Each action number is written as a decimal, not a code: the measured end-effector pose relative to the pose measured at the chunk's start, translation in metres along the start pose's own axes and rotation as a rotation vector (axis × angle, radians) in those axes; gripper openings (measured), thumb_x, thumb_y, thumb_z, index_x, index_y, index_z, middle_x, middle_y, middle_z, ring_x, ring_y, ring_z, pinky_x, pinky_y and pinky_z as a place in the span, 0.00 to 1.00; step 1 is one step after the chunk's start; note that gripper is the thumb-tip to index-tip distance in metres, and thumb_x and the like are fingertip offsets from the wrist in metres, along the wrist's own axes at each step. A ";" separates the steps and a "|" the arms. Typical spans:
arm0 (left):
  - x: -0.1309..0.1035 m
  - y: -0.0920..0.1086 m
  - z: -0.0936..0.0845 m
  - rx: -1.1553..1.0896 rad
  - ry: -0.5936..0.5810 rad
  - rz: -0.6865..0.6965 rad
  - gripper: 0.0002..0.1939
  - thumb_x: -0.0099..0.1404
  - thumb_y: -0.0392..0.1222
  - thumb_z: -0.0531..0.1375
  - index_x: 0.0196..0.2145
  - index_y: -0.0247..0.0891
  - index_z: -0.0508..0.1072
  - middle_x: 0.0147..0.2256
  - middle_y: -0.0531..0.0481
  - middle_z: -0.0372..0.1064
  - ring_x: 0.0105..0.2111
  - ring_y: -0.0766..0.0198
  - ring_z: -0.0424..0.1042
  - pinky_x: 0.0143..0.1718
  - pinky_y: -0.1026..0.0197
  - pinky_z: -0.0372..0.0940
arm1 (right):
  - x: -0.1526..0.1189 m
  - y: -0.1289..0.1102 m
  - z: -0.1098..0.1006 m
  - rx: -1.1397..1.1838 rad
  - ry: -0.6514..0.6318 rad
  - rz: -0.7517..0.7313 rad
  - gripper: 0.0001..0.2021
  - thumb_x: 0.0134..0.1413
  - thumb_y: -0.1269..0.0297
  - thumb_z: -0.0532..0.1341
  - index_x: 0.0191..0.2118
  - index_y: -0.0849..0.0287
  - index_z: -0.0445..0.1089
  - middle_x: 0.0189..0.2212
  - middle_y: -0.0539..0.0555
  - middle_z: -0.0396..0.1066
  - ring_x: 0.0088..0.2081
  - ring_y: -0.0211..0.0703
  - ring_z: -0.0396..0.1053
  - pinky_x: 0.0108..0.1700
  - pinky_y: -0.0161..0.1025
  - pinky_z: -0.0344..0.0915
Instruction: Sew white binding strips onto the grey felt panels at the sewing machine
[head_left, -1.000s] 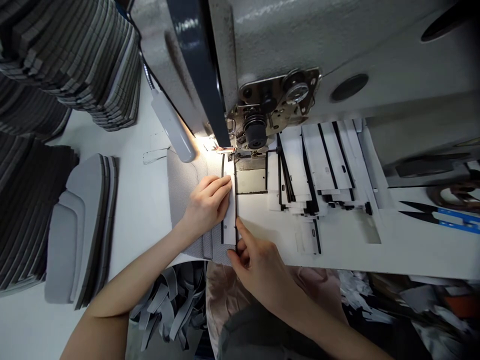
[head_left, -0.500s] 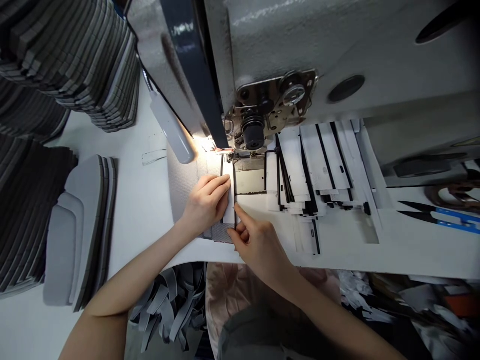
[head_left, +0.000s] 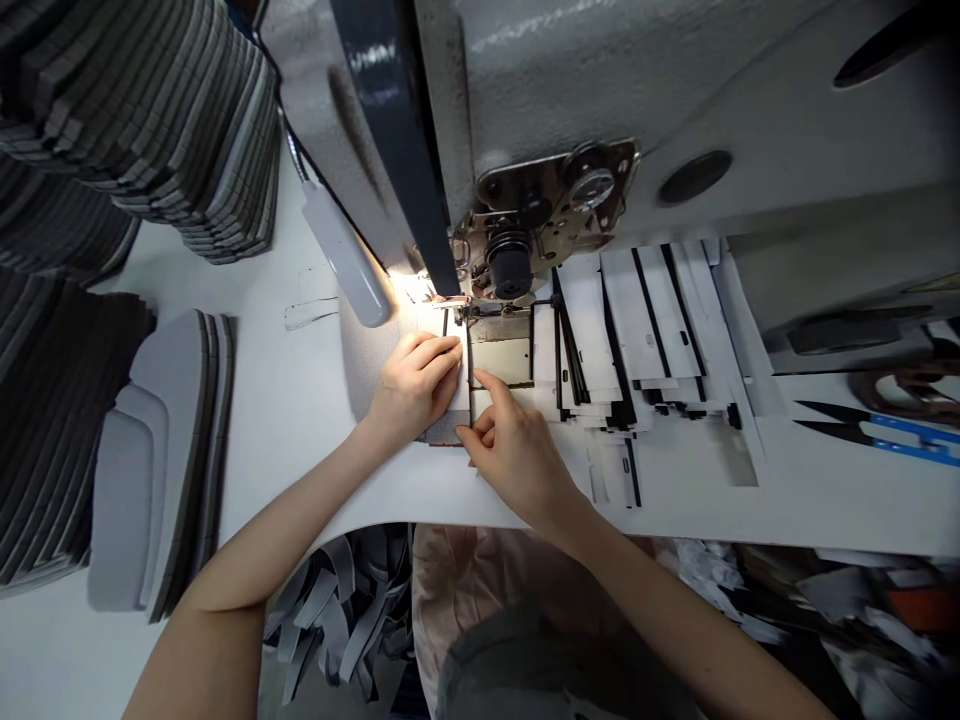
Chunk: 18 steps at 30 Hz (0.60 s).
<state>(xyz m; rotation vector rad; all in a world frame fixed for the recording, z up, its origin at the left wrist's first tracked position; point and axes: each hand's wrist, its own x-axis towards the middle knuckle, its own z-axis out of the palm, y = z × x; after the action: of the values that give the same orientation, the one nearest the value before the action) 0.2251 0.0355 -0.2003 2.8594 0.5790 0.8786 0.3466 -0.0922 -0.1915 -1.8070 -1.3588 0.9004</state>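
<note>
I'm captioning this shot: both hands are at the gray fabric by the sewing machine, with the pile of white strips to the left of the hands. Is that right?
Not quite: the pile of white strips lies to the right of the left hand and right hand, as the head view shows.

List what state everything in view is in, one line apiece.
Grey fabric, lying on the table
White strip, laid along the grey fabric
Left hand, resting over strip and fabric
Right hand, thumb and index finger at the fabric's edge
Lamp, lit
Blue-handled snips, blades apart
Black-edged strips, loosely overlapping
Grey panels, stacked
</note>
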 end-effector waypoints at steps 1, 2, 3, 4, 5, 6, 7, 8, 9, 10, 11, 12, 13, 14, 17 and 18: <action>0.001 -0.001 0.000 0.005 0.002 0.002 0.09 0.71 0.34 0.54 0.42 0.37 0.75 0.43 0.43 0.77 0.41 0.58 0.72 0.44 0.52 0.71 | 0.002 0.000 -0.001 -0.007 0.001 -0.001 0.27 0.56 0.74 0.59 0.62 0.64 0.59 0.21 0.46 0.73 0.25 0.43 0.73 0.31 0.37 0.66; 0.002 -0.002 0.001 0.008 0.002 0.001 0.09 0.71 0.35 0.54 0.41 0.37 0.75 0.43 0.44 0.77 0.40 0.58 0.72 0.44 0.52 0.71 | 0.005 0.000 -0.003 -0.022 -0.001 0.001 0.28 0.56 0.74 0.59 0.62 0.64 0.58 0.22 0.46 0.74 0.25 0.43 0.74 0.31 0.37 0.66; 0.002 -0.002 0.001 0.010 -0.003 -0.005 0.09 0.71 0.36 0.54 0.40 0.38 0.75 0.42 0.44 0.77 0.40 0.58 0.72 0.44 0.52 0.71 | 0.008 0.000 -0.004 -0.044 -0.003 0.004 0.28 0.56 0.74 0.60 0.62 0.65 0.57 0.22 0.47 0.74 0.25 0.43 0.74 0.31 0.37 0.66; 0.002 -0.003 0.001 0.006 -0.014 -0.016 0.09 0.72 0.37 0.54 0.39 0.38 0.75 0.41 0.44 0.77 0.40 0.58 0.72 0.44 0.52 0.70 | 0.011 -0.001 -0.005 -0.069 -0.007 0.005 0.28 0.56 0.74 0.60 0.62 0.65 0.56 0.22 0.47 0.74 0.25 0.44 0.74 0.32 0.37 0.66; 0.002 -0.003 0.001 -0.003 -0.025 -0.026 0.10 0.72 0.38 0.54 0.38 0.39 0.75 0.41 0.45 0.77 0.40 0.58 0.72 0.44 0.52 0.70 | 0.014 -0.001 -0.007 -0.096 -0.014 0.003 0.28 0.56 0.74 0.60 0.61 0.65 0.56 0.22 0.47 0.74 0.26 0.44 0.74 0.32 0.37 0.66; 0.002 -0.003 0.002 -0.015 -0.034 -0.037 0.10 0.72 0.39 0.54 0.37 0.39 0.75 0.40 0.45 0.77 0.39 0.59 0.72 0.43 0.52 0.70 | 0.018 -0.002 -0.008 -0.124 -0.022 0.000 0.27 0.55 0.74 0.60 0.60 0.65 0.56 0.22 0.47 0.74 0.26 0.45 0.74 0.32 0.37 0.65; 0.001 -0.003 0.001 -0.026 -0.038 -0.045 0.11 0.72 0.39 0.54 0.37 0.39 0.75 0.39 0.45 0.77 0.39 0.59 0.72 0.42 0.52 0.69 | 0.021 -0.002 -0.010 -0.153 -0.030 -0.002 0.25 0.55 0.74 0.61 0.59 0.64 0.57 0.23 0.47 0.74 0.27 0.45 0.74 0.32 0.37 0.65; 0.000 -0.003 0.001 -0.033 -0.037 -0.047 0.11 0.72 0.40 0.54 0.36 0.39 0.75 0.38 0.45 0.76 0.38 0.60 0.72 0.42 0.52 0.69 | 0.024 -0.003 -0.011 -0.181 -0.036 -0.004 0.24 0.55 0.75 0.61 0.57 0.64 0.59 0.23 0.47 0.73 0.27 0.45 0.74 0.33 0.37 0.64; -0.002 -0.002 0.001 -0.034 -0.035 -0.043 0.11 0.72 0.40 0.54 0.36 0.39 0.75 0.37 0.46 0.76 0.37 0.60 0.72 0.41 0.53 0.69 | 0.026 -0.003 -0.013 -0.208 -0.038 -0.004 0.22 0.54 0.75 0.62 0.55 0.64 0.60 0.22 0.47 0.73 0.28 0.45 0.74 0.33 0.37 0.64; -0.003 -0.002 0.000 -0.032 -0.030 -0.033 0.10 0.72 0.40 0.55 0.35 0.39 0.75 0.36 0.46 0.76 0.37 0.60 0.72 0.40 0.54 0.69 | 0.027 -0.002 -0.014 -0.229 -0.041 -0.010 0.21 0.54 0.75 0.63 0.53 0.63 0.61 0.23 0.47 0.72 0.28 0.45 0.74 0.33 0.37 0.63; -0.005 -0.001 -0.001 -0.029 -0.027 -0.017 0.10 0.72 0.40 0.55 0.36 0.39 0.75 0.36 0.47 0.76 0.36 0.61 0.72 0.40 0.55 0.70 | 0.027 -0.001 -0.016 -0.247 -0.040 -0.026 0.18 0.54 0.75 0.64 0.50 0.62 0.63 0.24 0.47 0.72 0.28 0.44 0.73 0.33 0.37 0.62; -0.007 0.000 -0.002 -0.028 -0.023 0.005 0.09 0.72 0.39 0.56 0.36 0.39 0.75 0.35 0.47 0.76 0.36 0.62 0.72 0.39 0.56 0.70 | 0.025 0.001 -0.017 -0.263 -0.039 -0.058 0.14 0.54 0.75 0.64 0.47 0.61 0.65 0.25 0.48 0.73 0.28 0.43 0.72 0.33 0.36 0.62; -0.009 0.001 -0.004 -0.032 -0.016 0.033 0.08 0.72 0.38 0.56 0.37 0.39 0.75 0.35 0.48 0.77 0.36 0.62 0.72 0.39 0.56 0.70 | 0.023 0.004 -0.018 -0.277 -0.037 -0.111 0.10 0.56 0.74 0.63 0.44 0.60 0.67 0.27 0.49 0.73 0.29 0.41 0.72 0.33 0.36 0.62; -0.011 0.001 -0.005 -0.040 -0.009 0.060 0.07 0.72 0.38 0.57 0.38 0.39 0.75 0.36 0.48 0.77 0.37 0.62 0.73 0.39 0.57 0.71 | 0.020 0.007 -0.019 -0.290 -0.034 -0.179 0.05 0.58 0.73 0.62 0.41 0.60 0.69 0.30 0.51 0.74 0.30 0.40 0.72 0.33 0.35 0.62; -0.016 0.001 -0.011 -0.060 -0.014 0.115 0.08 0.72 0.37 0.55 0.42 0.40 0.75 0.38 0.47 0.77 0.39 0.62 0.74 0.42 0.57 0.72 | 0.010 0.017 -0.019 -0.342 -0.009 -0.379 0.07 0.64 0.71 0.57 0.38 0.59 0.74 0.36 0.53 0.74 0.34 0.38 0.72 0.35 0.34 0.62; -0.017 0.001 -0.012 -0.059 -0.031 0.120 0.09 0.73 0.37 0.54 0.43 0.40 0.75 0.38 0.47 0.77 0.40 0.62 0.74 0.42 0.57 0.72 | 0.008 0.019 -0.019 -0.374 0.000 -0.421 0.09 0.65 0.71 0.56 0.38 0.59 0.75 0.36 0.53 0.74 0.34 0.38 0.71 0.35 0.34 0.61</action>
<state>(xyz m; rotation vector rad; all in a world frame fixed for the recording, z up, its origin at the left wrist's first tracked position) 0.2054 0.0279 -0.1993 2.8735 0.3754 0.8507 0.3741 -0.0907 -0.1987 -1.6767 -1.9116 0.4423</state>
